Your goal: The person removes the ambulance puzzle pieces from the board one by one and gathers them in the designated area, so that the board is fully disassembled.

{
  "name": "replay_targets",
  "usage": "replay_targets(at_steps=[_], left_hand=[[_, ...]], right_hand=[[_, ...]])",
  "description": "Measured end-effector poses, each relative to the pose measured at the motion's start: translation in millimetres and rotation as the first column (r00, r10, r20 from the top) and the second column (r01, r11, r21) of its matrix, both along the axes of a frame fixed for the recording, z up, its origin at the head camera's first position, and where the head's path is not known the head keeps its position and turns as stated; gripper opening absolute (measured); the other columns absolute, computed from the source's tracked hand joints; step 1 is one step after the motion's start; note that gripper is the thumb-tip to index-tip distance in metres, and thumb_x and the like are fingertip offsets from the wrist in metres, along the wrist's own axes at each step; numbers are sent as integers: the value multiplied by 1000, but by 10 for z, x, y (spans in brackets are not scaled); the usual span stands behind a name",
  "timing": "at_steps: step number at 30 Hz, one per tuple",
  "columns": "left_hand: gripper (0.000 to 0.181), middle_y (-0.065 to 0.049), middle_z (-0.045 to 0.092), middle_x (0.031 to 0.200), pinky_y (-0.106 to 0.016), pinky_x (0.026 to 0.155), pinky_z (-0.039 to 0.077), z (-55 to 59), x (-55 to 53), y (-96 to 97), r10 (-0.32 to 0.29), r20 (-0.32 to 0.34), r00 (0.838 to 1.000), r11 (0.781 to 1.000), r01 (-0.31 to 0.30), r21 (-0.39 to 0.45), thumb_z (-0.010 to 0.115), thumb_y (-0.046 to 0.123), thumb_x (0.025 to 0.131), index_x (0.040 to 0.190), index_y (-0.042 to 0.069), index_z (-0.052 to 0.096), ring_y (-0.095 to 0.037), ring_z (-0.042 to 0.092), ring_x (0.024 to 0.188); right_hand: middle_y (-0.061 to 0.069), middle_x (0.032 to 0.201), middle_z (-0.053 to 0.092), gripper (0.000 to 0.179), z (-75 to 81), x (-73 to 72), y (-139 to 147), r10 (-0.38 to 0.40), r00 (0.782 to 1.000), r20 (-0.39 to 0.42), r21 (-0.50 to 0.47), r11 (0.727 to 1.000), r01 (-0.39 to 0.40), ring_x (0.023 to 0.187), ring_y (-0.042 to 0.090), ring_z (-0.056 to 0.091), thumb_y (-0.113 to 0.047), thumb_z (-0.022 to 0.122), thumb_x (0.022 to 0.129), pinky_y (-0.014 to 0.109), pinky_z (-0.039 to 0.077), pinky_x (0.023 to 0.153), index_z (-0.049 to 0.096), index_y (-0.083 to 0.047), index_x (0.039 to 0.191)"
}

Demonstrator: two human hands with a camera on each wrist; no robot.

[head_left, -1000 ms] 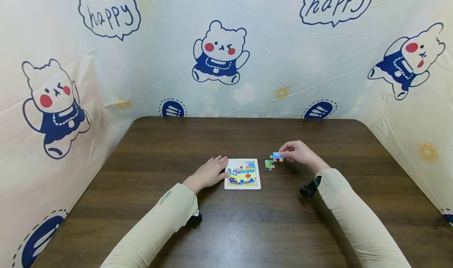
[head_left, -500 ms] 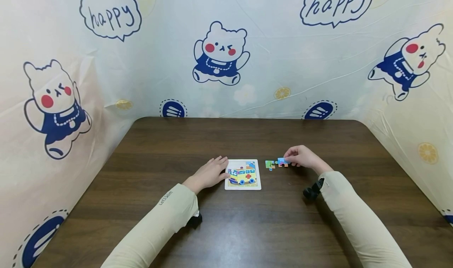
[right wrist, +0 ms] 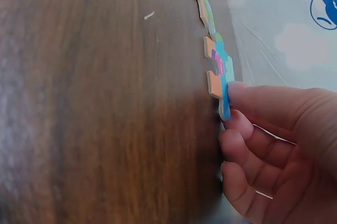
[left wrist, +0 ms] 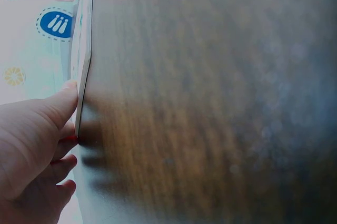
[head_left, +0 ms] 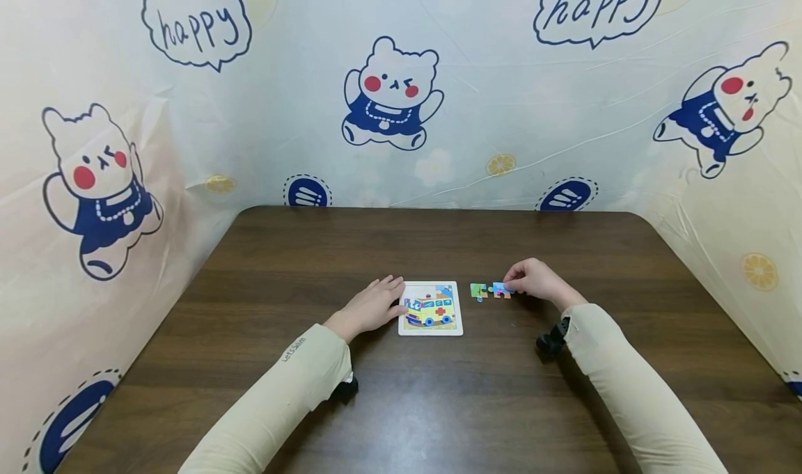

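Observation:
A small white-rimmed puzzle tray (head_left: 432, 333) with a yellow ambulance picture lies at mid-table in the head view. My left hand (head_left: 368, 307) rests at its left side, fingers extended along the edge and thumb on the near left part. To the right of the tray, my right hand (head_left: 540, 280) pinches a blue, pink and orange jigsaw piece (head_left: 500, 290) by its right end. In the right wrist view the thumb is on the edge of this piece (right wrist: 225, 77), low over the wood. A green jigsaw piece (head_left: 478, 291) lies just left of it.
The brown wooden table (head_left: 401, 404) reaches back to a pale patterned cloth (head_left: 282, 98) that hangs behind and at both sides. A dark wrist camera (head_left: 551, 339) sits under the right cuff.
My right hand has moved slightly right and toward me with the blue jigsaw piece, which now sits beside the green piece. The left hand and tray have stayed in place.

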State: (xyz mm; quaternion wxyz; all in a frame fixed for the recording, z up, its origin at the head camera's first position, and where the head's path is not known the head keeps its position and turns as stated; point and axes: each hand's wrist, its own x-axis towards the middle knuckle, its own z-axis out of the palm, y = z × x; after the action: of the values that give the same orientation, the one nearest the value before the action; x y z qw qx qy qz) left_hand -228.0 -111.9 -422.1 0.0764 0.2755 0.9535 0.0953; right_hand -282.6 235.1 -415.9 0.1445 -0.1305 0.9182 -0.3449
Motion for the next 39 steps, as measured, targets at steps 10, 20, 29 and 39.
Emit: replay_targets(at_steps=[10,20,29,39], left_hand=[[61,-13,33,144,-40,108,18,-2,-4,2,5,-1,1000,1000,-5,-4,53,36,93,140,1,35,-28,23,135],[61,-12,32,145,-40,108,17,0,-5,1,10,5,1000,1000,-10,-5,52,35,94,141,1,34,-27,22,135],[61,-12,32,145,-40,108,17,3,5,3,11,14,1000,1000,-11,2,52,35,94,141,1,34,-27,22,135],[61,-14,33,144,-42,108,18,5,5,2,4,1,1000,1000,-4,1,52,35,94,140,0,35,-29,22,135]], right_hand=[[5,76,60,7,3,3,-26,-2,1000,-19,29,1000,3,65,20,50,-7,63,87,31,44,60,67,-2,87],[6,78,60,7,17,13,-36,0,1000,-21,27,1000,1,66,20,50,-7,62,87,31,44,61,67,-1,89],[7,85,62,14,112,6,-177,34,996,-83,-14,999,-35,74,20,53,-8,63,86,33,47,68,67,1,96],[6,85,60,20,289,62,-547,104,988,-118,-37,993,-109,77,21,51,-9,64,87,32,45,70,64,3,103]])
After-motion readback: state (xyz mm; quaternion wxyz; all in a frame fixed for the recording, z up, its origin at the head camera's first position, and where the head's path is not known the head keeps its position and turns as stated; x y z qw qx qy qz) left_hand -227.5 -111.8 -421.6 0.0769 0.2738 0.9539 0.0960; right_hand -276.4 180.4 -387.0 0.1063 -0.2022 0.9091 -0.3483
